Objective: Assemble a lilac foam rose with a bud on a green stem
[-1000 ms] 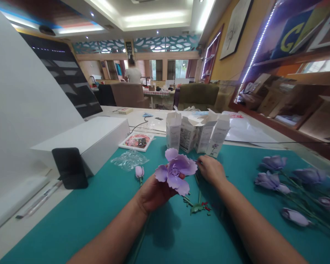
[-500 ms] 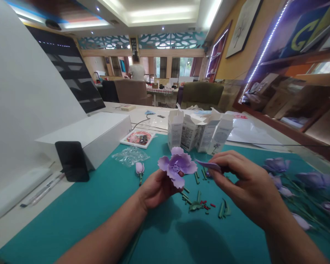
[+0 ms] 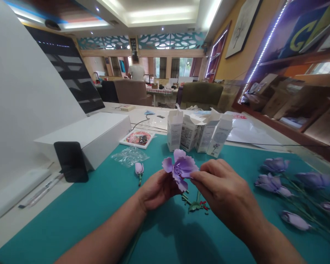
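Note:
My left hand [image 3: 158, 189] holds a purple artificial flower [image 3: 180, 168] from below, its fingers curled under the bloom. My right hand [image 3: 222, 187] is up against the flower's right side, its fingertips pinching a purple petal [image 3: 193, 173] at the bloom's edge. The petal's join to the flower is hidden by my fingers. Just below my hands lie green stem pieces and a leaf sprig [image 3: 195, 206] with small red bits, partly hidden. A closed purple bud [image 3: 139, 168] on a short stem lies left of my left hand.
Everything lies on a teal mat [image 3: 52, 231]. Several finished purple flowers [image 3: 275, 165] with long stems lie at right. Several white boxes [image 3: 198, 134], a plastic bag [image 3: 129, 156], a small tray [image 3: 137, 138], a phone [image 3: 70, 162] and a white box [image 3: 85, 135] stand beyond. A person [image 3: 136, 69] stands far back.
My right hand has moved left with the petal and now meets the flower's edge. The flower has turned slightly in my left hand, and my right hand now covers most of the green pieces.

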`<state>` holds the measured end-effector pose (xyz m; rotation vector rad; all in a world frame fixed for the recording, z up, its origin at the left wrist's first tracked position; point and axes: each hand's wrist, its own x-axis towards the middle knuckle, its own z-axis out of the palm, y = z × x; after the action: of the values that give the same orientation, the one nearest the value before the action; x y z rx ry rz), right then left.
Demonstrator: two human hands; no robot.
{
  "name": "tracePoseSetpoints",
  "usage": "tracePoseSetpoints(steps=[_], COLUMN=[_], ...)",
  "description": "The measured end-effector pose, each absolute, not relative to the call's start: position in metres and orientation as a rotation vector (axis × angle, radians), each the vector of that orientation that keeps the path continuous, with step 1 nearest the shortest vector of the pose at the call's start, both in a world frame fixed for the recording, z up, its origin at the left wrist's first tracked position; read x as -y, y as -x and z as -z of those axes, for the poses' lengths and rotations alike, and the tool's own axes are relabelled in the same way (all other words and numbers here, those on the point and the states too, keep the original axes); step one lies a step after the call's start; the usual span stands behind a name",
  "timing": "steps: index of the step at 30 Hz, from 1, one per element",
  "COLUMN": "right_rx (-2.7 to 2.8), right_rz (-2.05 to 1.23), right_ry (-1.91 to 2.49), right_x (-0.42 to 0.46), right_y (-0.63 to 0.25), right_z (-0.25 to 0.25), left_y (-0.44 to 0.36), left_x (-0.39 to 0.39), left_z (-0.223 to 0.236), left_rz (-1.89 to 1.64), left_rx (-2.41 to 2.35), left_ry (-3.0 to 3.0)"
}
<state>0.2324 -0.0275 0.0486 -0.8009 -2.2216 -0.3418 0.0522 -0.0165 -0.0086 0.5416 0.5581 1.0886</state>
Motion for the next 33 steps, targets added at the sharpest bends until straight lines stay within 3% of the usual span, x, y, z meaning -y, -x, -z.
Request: tracePoseSetpoints(steps=[33], right_rx=[2.364], right_rz=[0.250], right_ry=[0.661], right_x=[0.022], right_y=[-0.234], right_z=[-0.042], left_y=[-0.038], left_x=[0.013], left_z=[0.016], left_rz=[-1.002], left_rx=[-0.634], left_ry=[-0.605])
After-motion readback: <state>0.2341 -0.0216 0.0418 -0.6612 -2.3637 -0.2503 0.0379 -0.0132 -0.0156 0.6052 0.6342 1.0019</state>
